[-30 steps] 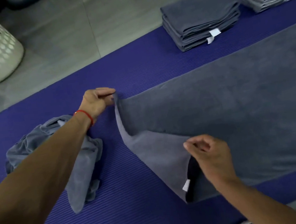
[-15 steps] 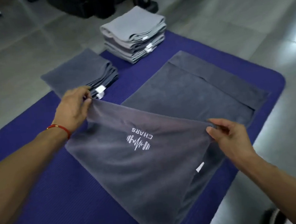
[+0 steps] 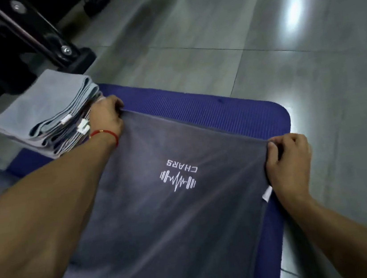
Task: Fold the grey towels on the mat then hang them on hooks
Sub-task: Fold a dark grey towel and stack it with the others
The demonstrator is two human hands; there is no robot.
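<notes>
Both corners have travelled to the mat's (image 3: 231,104) far end; left hand (image 3: 105,116) and right hand (image 3: 288,160) pinch the grey towel (image 3: 165,222) taut, aligning its fold.

Grey towel (image 3: 164,211) stretched between both hands (image 3: 287,162)

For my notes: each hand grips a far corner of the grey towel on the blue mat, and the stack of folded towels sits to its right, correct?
Not quite: the head view shows the stack to the left of the towel, beside the left hand. The rest holds: the right hand grips the other corner, on the mat.
</notes>
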